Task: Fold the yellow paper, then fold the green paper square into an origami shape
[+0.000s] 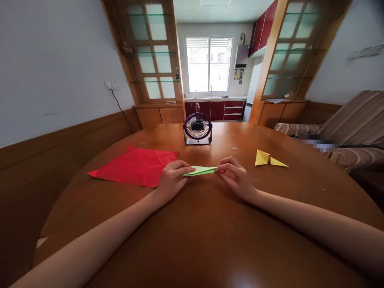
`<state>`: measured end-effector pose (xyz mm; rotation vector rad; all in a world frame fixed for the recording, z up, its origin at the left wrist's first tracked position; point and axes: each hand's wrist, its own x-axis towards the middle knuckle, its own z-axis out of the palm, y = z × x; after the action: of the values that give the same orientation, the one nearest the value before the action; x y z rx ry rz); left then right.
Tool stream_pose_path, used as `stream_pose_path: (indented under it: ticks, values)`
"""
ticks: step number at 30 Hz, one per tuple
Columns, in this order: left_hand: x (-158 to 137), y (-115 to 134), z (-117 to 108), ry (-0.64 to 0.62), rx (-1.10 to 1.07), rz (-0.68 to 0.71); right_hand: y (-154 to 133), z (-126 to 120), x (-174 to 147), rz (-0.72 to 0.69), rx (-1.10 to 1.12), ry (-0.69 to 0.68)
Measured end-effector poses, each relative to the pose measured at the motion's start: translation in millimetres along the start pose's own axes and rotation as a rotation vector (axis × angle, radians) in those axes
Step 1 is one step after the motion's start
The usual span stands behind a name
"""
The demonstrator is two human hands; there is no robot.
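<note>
Between my hands is a folded piece of light green paper (201, 171), long and narrow with layered edges. My left hand (174, 177) grips its wider left end, thumb and fingers closed on it. The narrow right tip is pinched by the fingertips of my right hand (235, 176). A creased red sheet of paper (132, 166) lies on the table just left of my left hand, partly behind it. To the right of my right hand sits a folded yellow paper shape (267, 159) with a pointed end.
A small purple desk fan (197, 128) stands beyond my hands on the round wooden table (192, 248). A striped armchair (354, 120) is at the right. A black cord (120, 107) hangs from a wall socket at the left.
</note>
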<state>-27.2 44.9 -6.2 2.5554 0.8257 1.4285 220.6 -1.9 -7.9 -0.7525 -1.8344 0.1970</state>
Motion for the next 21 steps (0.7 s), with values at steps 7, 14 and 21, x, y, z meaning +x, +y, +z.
stream_pose_path:
  ticks: [7,14,21]
  values:
    - [5,9,0,-0.078,-0.306,-0.234,12,0,1,0.206,0.221,0.016]
    - [8,18,0,-0.098,-0.479,-0.45,17,2,4,0.419,0.567,-0.011]
    - [7,18,4,-0.094,-0.619,-0.679,19,3,4,0.52,0.666,0.008]
